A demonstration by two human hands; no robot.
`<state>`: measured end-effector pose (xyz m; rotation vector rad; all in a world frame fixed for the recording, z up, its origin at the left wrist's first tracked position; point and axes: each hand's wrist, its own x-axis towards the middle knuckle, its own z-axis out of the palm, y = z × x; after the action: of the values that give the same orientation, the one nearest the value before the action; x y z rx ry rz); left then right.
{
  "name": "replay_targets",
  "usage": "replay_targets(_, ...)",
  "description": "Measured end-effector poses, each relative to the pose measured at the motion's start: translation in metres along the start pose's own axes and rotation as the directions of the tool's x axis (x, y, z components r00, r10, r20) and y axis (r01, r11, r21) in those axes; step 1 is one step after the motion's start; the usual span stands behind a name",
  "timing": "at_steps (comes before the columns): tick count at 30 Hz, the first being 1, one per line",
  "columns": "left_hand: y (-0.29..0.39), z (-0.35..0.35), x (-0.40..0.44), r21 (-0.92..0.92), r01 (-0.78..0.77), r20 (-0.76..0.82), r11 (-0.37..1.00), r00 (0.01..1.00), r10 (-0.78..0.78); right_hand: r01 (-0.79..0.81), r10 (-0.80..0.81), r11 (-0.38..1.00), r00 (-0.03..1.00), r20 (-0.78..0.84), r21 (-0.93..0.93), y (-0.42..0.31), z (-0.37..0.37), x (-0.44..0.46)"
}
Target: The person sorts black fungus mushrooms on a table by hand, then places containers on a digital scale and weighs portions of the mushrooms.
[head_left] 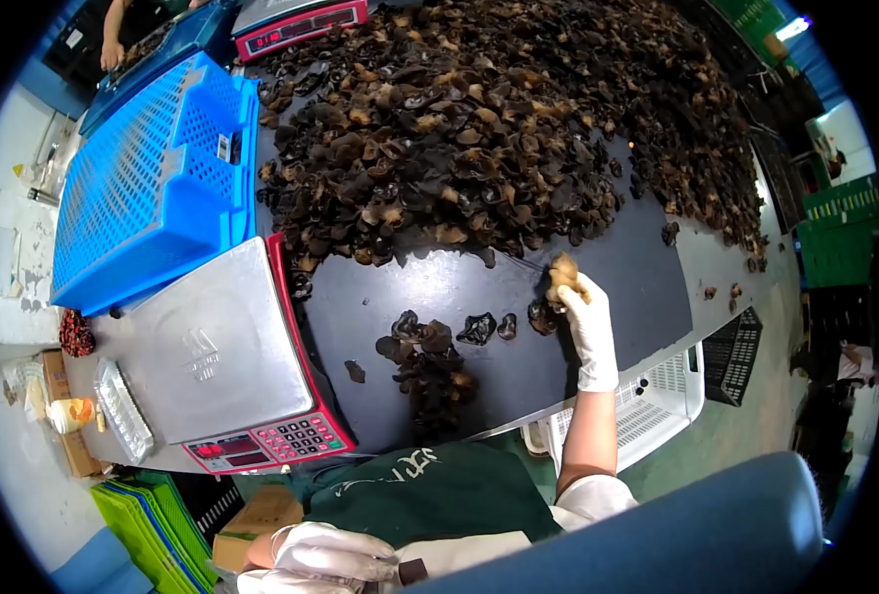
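The far brown pile (439,148) runs past the top edge. The left hand (335,559), near left, is cut off; I cannot tell its grip. The right hand (590,327), at right, pinches 1 pale piece (561,269) near the pile.

Right hand (588,322): gloved, right of centre, pinching a pale brown piece (562,269)
Left hand (335,556): gloved, bottom edge, left of centre
Dark curled pieces (439,129): heaped, upper centre
Scale (226,346): red-edged, lower left
Blue crate (152,188): upper left
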<state>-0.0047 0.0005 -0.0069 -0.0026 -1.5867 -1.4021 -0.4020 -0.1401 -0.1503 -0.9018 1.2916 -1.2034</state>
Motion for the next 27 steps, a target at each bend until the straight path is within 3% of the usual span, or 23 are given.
replay_targets(1,-0.001,0.0,-0.002,-0.005,-0.003,0.002,1.0,1.0,0.003,-0.005,-0.003,0.979,0.999,0.04,0.202,0.005,-0.014,-0.003)
replay_targets(3,-0.002,0.0,-0.002,-0.006,-0.005,0.002,1.0,1.0,0.005,0.17,-0.138,0.786,0.985,-0.099,0.594,0.013,-0.048,-0.027)
replay_targets(4,-0.002,-0.001,-0.002,-0.004,-0.001,0.001,1.0,1.0,0.001,0.198,-0.46,0.513,0.885,0.073,0.835,0.004,-0.052,-0.027)
replay_targets(6,-0.002,0.0,-0.002,-0.005,0.003,0.001,1.0,1.0,-0.003,0.06,-0.737,0.155,0.672,0.076,0.986,-0.011,-0.055,-0.026)
replay_targets(7,-0.003,-0.001,-0.002,-0.009,0.001,0.003,1.0,1.0,-0.001,0.051,-0.718,0.114,0.694,0.046,0.992,-0.014,-0.058,-0.025)
replay_targets(9,-0.003,0.001,-0.001,-0.017,-0.005,0.01,1.0,1.0,0.005,0.12,-0.46,0.19,0.888,-0.02,0.974,-0.01,-0.042,-0.006)
replay_targets(10,-0.003,0.001,-0.001,-0.018,-0.004,0.014,1.0,1.0,0.004,0.183,-0.292,0.483,0.955,-0.039,0.856,-0.006,-0.036,0.003)
replay_targets(11,-0.003,0.002,-0.001,-0.017,-0.001,0.014,1.0,1.0,0.001,0.281,-0.236,0.888,0.958,-0.163,0.364,-0.003,-0.02,0.011)
replay_targets(12,-0.002,0.003,-0.001,-0.015,0.001,0.015,1.0,1.0,-0.001,0.154,-0.202,0.964,0.955,-0.217,-0.217,-0.005,-0.005,0.011)
replay_targets(13,-0.002,0.003,-0.001,-0.013,0.007,0.016,1.0,1.0,-0.007,0.094,-0.172,0.945,0.958,-0.229,-0.314,-0.008,0.021,0.016)
replay_targets(15,-0.001,0.004,0.0,-0.012,0.013,0.015,1.0,1.0,-0.012,0.205,-0.317,0.808,0.942,-0.115,-0.552,0.019,0.043,0.035)
replay_targets(16,-0.001,0.004,0.001,-0.011,0.012,0.016,1.0,1.0,-0.012,0.264,-0.423,0.611,0.906,-0.026,-0.746,0.022,0.055,0.041)
replay_targets(17,-0.001,0.005,0.0,-0.009,0.015,0.015,1.0,1.0,-0.015,0.357,-0.602,0.27,0.787,0.132,-0.894,0.033,0.065,0.047)
replay_targets(19,-0.001,0.007,-0.001,-0.009,0.013,0.015,1.0,1.0,-0.013,0.367,-0.458,0.351,0.87,0.184,-0.862,0.02,0.089,0.042)
replay_targets(21,0.0,0.007,-0.001,-0.005,0.016,0.016,1.0,1.0,-0.015,0.471,-0.249,0.444,0.882,0.4,-0.762,0.012,0.088,0.035)
replay_targets(22,0.001,0.007,0.0,-0.002,0.019,0.013,1.0,1.0,-0.019,0.646,-0.335,0.436,0.763,0.553,-0.627,0.011,0.087,0.025)
replay_targets(23,0.002,0.007,0.0,0.004,0.021,0.009,1.0,1.0,-0.021,0.631,-0.203,0.625,0.7,0.685,-0.46,-0.007,0.085,0.019)
replay_targets(25,0.002,0.007,0.0,0.005,0.024,-0.001,1.0,1.0,-0.024,0.444,-0.139,0.819,0.768,0.625,-0.363,-0.016,0.069,0.009)
replay_targets(27,0.002,0.008,-0.001,0.003,0.029,-0.01,1.0,1.0,-0.029,0.408,-0.259,0.769,0.903,0.343,-0.492,-0.029,0.054,0.014)
